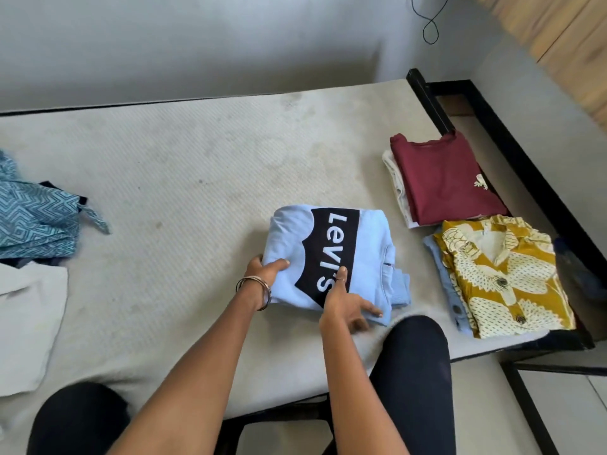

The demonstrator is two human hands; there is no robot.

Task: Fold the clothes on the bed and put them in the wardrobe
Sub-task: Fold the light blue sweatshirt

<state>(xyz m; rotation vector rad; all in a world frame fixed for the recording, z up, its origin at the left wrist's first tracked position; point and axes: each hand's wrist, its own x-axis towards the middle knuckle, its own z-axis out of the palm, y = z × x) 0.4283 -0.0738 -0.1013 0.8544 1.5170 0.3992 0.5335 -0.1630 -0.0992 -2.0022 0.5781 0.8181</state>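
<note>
A folded light blue sweatshirt with a black logo patch lies on the bare mattress in front of me. My left hand grips its near left edge, thumb on top and fingers tucked underneath. My right hand lies at the near right edge, one finger stretched over the logo and the others spread along the hem. To the right sit a folded maroon top on a white garment, and a folded yellow patterned shirt on a pale blue piece.
Unfolded clothes lie at the left: a teal patterned garment and a white one. The black bed frame runs along the right side, with a wooden wardrobe panel beyond. My knees in black trousers press on the mattress.
</note>
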